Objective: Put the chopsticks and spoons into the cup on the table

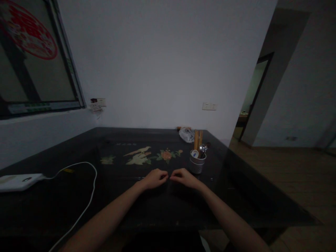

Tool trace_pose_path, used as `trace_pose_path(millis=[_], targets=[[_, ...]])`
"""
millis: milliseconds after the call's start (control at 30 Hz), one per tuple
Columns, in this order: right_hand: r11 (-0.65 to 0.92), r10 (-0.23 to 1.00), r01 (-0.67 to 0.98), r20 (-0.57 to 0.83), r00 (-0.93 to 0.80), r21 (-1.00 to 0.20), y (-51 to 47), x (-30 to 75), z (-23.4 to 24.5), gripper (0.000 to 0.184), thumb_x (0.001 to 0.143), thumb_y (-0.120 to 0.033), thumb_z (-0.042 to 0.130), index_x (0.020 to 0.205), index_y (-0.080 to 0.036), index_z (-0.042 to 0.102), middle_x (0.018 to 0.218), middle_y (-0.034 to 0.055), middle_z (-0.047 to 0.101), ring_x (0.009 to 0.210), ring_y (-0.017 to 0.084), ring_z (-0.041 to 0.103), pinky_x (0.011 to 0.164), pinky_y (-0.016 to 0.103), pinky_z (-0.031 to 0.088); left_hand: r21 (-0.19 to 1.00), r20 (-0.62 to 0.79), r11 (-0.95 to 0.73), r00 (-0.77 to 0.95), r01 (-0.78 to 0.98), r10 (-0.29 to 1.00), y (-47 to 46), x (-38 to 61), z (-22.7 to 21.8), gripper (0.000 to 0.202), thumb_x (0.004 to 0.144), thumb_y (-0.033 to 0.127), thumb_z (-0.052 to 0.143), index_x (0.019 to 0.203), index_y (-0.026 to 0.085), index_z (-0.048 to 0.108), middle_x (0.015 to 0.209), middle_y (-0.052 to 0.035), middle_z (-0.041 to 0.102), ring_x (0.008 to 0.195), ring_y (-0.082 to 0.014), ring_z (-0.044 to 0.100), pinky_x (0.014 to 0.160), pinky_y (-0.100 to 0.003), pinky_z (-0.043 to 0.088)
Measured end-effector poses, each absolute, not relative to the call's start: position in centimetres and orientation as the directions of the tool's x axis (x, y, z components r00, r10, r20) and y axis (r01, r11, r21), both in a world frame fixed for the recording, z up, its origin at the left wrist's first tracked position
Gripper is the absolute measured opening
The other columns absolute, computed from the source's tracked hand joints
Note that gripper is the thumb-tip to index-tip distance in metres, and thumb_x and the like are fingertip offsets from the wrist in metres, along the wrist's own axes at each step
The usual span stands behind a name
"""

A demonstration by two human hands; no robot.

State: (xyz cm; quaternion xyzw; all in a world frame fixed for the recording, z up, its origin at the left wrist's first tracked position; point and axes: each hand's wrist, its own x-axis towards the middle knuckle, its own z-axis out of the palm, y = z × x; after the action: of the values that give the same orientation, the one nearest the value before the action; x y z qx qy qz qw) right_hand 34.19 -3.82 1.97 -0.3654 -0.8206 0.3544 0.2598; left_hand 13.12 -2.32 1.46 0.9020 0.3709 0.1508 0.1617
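Note:
My left hand (155, 178) is over the dark tabletop, its fingers curled and its thumb near the fingertips. Facing it is my right hand (186, 177), its fingers bent in the same way. A narrow gap separates the two hands, and no object shows in either one. Just beyond my right hand stands a grey utensil holder (196, 166). In it are wooden chopsticks (198, 139), a metal spoon (202, 148) and a white spoon (194, 153) with a blue mark. Ahead of my hands, the table (115, 196) carries a picture of birds and flowers.
At the left lies a white power bank-like device (21, 182) with a white cable (93, 185) running toward the front edge. A clear plastic bag (186, 134) rests at the back, near the wall (157, 70). Wall sockets (209, 106) are above the table, and a window (39, 59) is at left.

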Motion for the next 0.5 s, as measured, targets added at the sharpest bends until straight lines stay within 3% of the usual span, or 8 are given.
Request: trace_pose_path(millis=[500], targets=[[0.497, 0.802, 0.407, 0.226, -0.553, -0.766, -3.33, 34.25, 1.02, 0.031, 0.088, -0.034, 0.046, 0.078, -0.013, 0.066, 0.060, -0.0009, 0.056, 0.056, 0.011, 0.051, 0.054, 0.020, 0.037, 0.365, 0.186, -0.714, 0.704, 0.598, 0.685, -1.94, 13.22, 0.88, 0.024, 0.086, 0.027, 0.042, 0.073, 0.017, 0.059, 0.058, 0.0026, 0.052, 0.054, -0.0087, 0.043, 0.053, -0.020, 0.027]])
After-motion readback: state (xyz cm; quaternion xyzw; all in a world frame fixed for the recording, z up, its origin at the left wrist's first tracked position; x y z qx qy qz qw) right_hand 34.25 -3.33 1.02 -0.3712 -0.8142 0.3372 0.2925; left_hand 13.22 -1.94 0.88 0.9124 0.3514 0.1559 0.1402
